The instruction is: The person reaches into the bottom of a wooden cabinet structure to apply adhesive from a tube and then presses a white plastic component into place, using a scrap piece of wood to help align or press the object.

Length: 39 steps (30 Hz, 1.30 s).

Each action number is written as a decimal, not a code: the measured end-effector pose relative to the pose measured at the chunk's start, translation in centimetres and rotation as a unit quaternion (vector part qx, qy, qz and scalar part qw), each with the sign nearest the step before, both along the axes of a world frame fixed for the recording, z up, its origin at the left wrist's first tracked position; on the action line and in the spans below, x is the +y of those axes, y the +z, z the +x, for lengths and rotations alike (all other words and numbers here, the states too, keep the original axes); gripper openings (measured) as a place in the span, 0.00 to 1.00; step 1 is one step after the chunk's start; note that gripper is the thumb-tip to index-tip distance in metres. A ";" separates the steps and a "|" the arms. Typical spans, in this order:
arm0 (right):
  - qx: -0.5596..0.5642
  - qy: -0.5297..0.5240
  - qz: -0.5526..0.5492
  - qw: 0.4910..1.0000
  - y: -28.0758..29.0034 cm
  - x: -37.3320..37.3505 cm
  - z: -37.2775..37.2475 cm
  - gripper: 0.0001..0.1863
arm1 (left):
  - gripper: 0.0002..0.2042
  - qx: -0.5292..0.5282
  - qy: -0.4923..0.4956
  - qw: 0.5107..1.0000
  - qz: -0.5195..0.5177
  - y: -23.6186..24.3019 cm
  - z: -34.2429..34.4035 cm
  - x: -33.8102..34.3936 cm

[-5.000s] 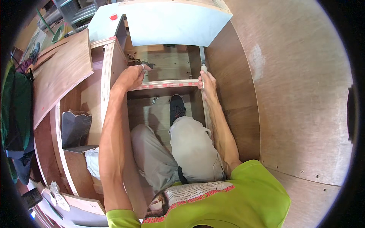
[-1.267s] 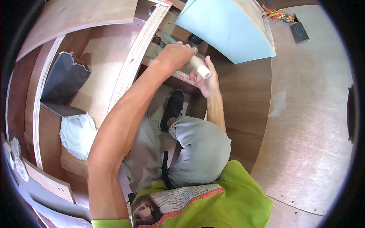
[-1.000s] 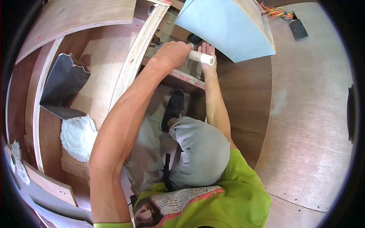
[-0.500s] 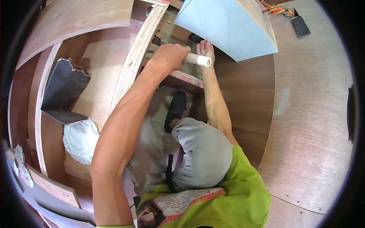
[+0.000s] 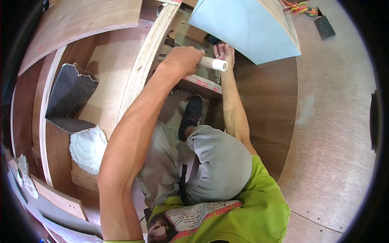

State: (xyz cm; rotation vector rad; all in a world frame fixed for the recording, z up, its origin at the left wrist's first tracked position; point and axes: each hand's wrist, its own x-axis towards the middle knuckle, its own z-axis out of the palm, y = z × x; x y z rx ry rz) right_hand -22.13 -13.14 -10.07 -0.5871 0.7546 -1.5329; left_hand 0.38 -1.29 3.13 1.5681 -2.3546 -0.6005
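Observation:
My left hand [image 5: 182, 61] is closed round a pale rod with a white round end [image 5: 219, 65]. That end points right, toward my right wrist, and the rod's other end is hidden by my fist. My right hand [image 5: 225, 56] reaches into the open wooden frame just beyond it, palm toward me, fingers apart and slightly bent. Beside its fingertips lies a small black object [image 5: 211, 39], partly covered by a light blue panel [image 5: 243, 26] overhead. I see nothing held in the right hand.
A plywood edge [image 5: 148, 56] runs along my left arm. Left of it, a cabinet compartment holds a torn dark sheet [image 5: 71, 91] and a crumpled white bundle [image 5: 88, 150]. Coloured wires [image 5: 300, 9] and a black box [image 5: 325, 27] sit on the wooden panel at right.
The whole view has shifted slightly, moving the scene a little to the right. My right fingers look a bit more bent; the left hand keeps its hold on the rod.

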 end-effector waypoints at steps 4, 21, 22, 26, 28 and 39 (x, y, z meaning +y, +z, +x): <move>0.008 0.003 0.009 1.000 0.1 -0.2 -0.6 0.08 | 0.12 0.000 -0.004 1.000 0.013 0.2 -0.1 -0.1; -0.101 -0.056 0.048 0.992 0.1 0.4 0.4 0.10 | 0.15 0.007 -0.020 1.000 0.000 -0.3 0.1 0.0; -0.097 -0.062 0.044 0.992 0.0 0.4 0.2 0.09 | 0.15 0.006 -0.020 1.000 -0.004 -0.2 0.0 0.0; -0.092 -0.067 0.037 0.993 -0.1 0.2 0.2 0.08 | 0.13 -0.008 -0.004 1.000 0.026 0.1 -0.3 0.1; -0.089 -0.061 0.036 0.994 -0.1 0.4 0.6 0.08 | 0.13 -0.014 -0.001 0.999 0.037 0.3 -0.1 0.3; -0.102 -0.033 0.054 0.993 0.3 -0.5 0.1 0.02 | 0.13 -0.013 -0.021 0.999 0.027 0.6 -0.2 0.2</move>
